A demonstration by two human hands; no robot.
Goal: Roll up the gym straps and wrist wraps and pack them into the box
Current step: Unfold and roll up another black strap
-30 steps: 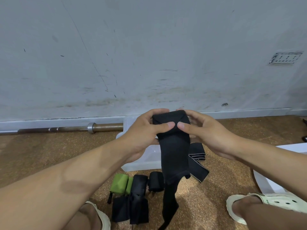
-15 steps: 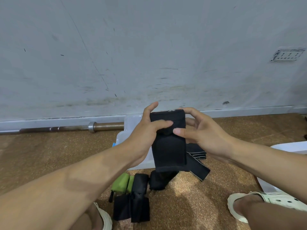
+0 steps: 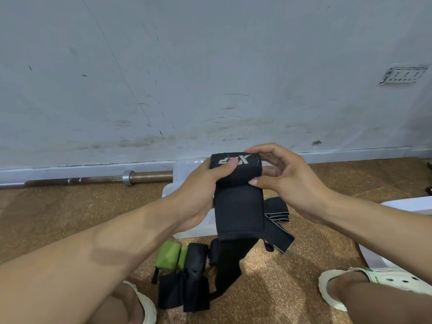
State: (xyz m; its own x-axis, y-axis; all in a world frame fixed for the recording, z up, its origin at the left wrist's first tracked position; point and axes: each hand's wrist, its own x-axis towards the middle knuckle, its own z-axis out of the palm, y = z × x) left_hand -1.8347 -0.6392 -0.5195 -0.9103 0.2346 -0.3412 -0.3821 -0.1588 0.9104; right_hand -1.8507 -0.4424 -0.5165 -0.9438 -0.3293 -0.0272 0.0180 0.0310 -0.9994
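Both hands hold one black wrist wrap up in front of the box: left hand pins the rolled top under its thumb, right hand pinches the far edge, likely keeping the roll tight while the tail hangs toward rolled straps on the floor

Black wrap top now rolled over, logo showing.

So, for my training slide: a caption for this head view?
Both hands, left hand and right hand, roll a black fabric wrist wrap above the clear plastic box.
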